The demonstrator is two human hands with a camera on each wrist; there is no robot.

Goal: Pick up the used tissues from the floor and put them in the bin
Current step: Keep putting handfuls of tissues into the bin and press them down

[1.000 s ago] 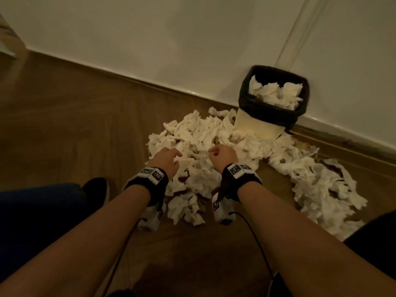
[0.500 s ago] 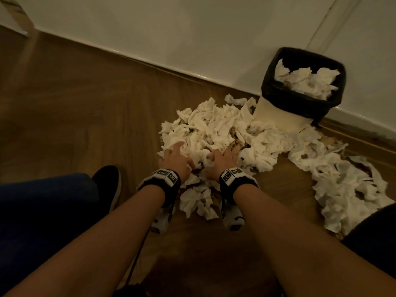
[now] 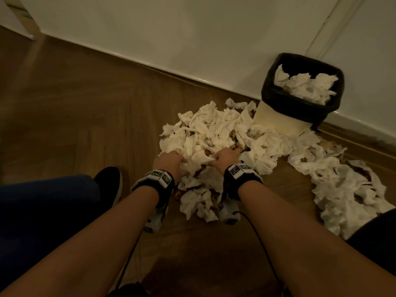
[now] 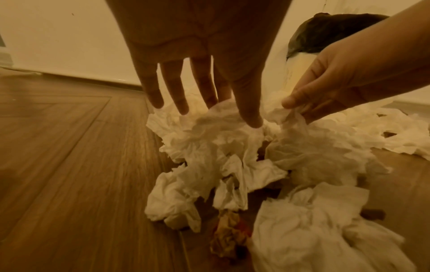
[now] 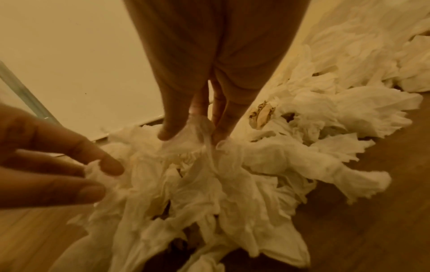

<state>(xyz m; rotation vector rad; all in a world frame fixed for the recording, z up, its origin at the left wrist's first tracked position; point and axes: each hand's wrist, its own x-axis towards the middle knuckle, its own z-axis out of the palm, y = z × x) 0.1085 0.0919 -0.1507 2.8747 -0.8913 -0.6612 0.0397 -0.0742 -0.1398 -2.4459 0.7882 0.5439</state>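
Wood floor, dim warm light, white wall behind. Nearest: both forearms reach forward, black wrist bands with white tags; blue trouser leg and black shoe at left.

Left hand on near-left edge of the tissues: fingers straight and spread, tips touching the paper, thumb pressing on a crumpled piece. Nothing gripped, hand slack.

Right hand just beside it: thumb and fingers pinch a bunched tissue that hangs down into the heap.

Tissues lie heaped on the floor ahead of the hands, touching the bin base, with a second strip trailing right along the floor. Some brownish scraps show among them.

Farthest: bin against the wall, black liner over the rim, more tissues already inside.
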